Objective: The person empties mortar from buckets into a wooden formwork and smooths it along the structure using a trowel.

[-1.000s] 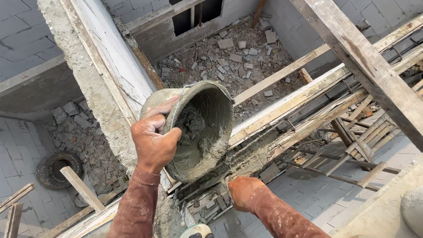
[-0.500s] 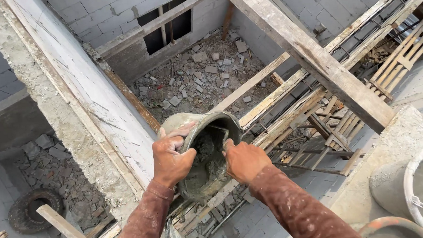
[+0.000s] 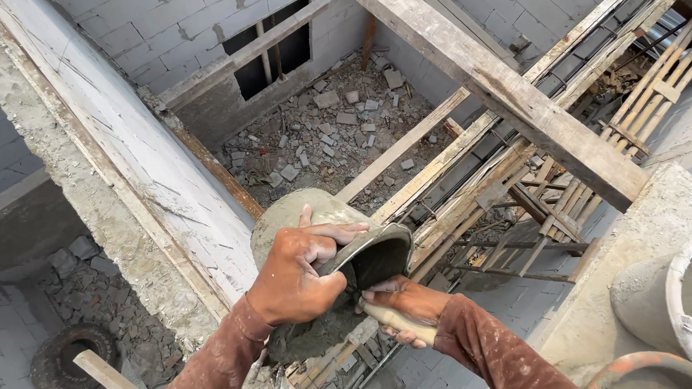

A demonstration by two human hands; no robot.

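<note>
Since half a second ago, both hands have drawn closer to the camera and the mortar-caked bucket (image 3: 328,235) has tipped further, so its dark mouth now faces lower right instead of up at the viewer. One bucket is in hand; it hangs over the gap between the grey block wall (image 3: 135,162) and the timber formwork. The left hand (image 3: 299,276) lies over the bucket's rim, its fingers (image 3: 336,236) clamped on the edge with the thumb pressed inside. The right hand (image 3: 399,306) sits just below the bucket's mouth, its fingers closed round a pale wooden handle (image 3: 404,324); what the handle belongs to is hidden behind the bucket.

Two more containers show at the right edge: one grey bucket (image 3: 687,303) with a white rim and wire bail, holding wet mortar, and one orange rim (image 3: 647,364) cut off by the frame's lower border. One heavy timber beam (image 3: 498,84) crosses diagonally above. Far below lie rubble (image 3: 327,132) on the floor, one old tyre (image 3: 74,359) at lower left, and one bamboo ladder (image 3: 656,83) at upper right. No packages or signs show.
</note>
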